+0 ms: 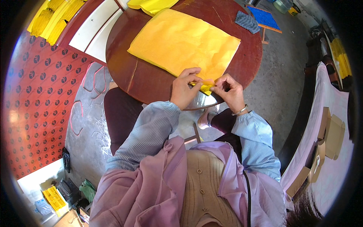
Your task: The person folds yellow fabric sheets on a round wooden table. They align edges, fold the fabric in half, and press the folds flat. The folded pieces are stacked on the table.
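Left hand [184,90] | right hand [230,92] | both pinch yellow paper strip [205,86] between them (axis left-right) | worktop [151,81] near edge

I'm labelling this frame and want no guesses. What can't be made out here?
Head view only:
- Small folded yellow piece: mostly covered by the left hand and right hand; its shape is unclear.
- Yellow paper stack: sheet count too fine to tell.
- Yellow item at the round table's far side: cut off by the top edge.
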A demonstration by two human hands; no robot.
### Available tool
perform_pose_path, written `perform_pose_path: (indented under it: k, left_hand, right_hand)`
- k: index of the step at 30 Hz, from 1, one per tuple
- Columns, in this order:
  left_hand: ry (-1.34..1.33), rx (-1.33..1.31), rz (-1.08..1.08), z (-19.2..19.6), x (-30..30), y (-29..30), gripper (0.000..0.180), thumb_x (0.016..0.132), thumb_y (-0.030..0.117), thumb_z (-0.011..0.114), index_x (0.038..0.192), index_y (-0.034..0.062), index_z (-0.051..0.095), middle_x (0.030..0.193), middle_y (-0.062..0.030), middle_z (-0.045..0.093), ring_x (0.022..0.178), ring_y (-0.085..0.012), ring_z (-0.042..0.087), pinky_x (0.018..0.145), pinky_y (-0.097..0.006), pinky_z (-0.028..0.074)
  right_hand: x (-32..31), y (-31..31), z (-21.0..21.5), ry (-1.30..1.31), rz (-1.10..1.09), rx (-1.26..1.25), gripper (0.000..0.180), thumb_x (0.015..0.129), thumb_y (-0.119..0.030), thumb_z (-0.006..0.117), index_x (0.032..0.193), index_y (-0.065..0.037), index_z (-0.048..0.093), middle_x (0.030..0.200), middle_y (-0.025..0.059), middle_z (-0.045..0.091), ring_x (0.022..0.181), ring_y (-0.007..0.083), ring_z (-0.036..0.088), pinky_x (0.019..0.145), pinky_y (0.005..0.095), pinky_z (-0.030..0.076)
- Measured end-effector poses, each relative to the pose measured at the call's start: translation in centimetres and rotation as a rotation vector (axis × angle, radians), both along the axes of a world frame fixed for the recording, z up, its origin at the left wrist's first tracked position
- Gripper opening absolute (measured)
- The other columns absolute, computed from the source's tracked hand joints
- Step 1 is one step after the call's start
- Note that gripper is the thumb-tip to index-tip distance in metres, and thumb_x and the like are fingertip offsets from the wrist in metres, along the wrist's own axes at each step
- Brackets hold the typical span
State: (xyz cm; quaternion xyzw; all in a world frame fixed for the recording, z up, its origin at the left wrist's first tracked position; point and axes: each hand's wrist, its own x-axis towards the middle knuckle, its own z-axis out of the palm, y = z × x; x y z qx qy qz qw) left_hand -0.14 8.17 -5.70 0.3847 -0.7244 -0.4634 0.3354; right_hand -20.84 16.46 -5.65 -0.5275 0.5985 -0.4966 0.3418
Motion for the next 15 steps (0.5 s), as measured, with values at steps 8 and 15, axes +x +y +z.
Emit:
perform_pose_path:
  k: [8, 15]
  left_hand:
    - [0.054, 0.043, 0.028, -0.31, -0.01, -0.13, 0.013, 0.093, 0.007, 0.076, 0.102, -0.0025, 0.078, 0.138, -0.0138, 0.067, 0.124, -0.0248, 0.067, 0.101, -0.033, 0.055]
    - [0.06, 0.037, -0.011, -0.25, 0.34, -0.28, 0.014, 0.092, 0.007, 0.074, 0.103, -0.0024, 0.077, 0.137, -0.015, 0.067, 0.124, -0.0262, 0.068, 0.103, -0.033, 0.054]
  right_hand:
    - [-0.02, 0.59, 0.83, 0.188, 0.049, -0.075, 0.011, 0.089, -0.001, 0.083, 0.098, -0.002, 0.079, 0.089, -0.0008, 0.067, 0.084, 0.0073, 0.062, 0.075, 0.0241, 0.052]
    - [-0.14, 0.14, 0.46, 0.07, 0.041, 0.028, 0.01, 0.089, -0.001, 0.084, 0.098, 0.0, 0.079, 0.091, 0.0, 0.067, 0.085, 0.008, 0.063, 0.076, 0.0239, 0.051]
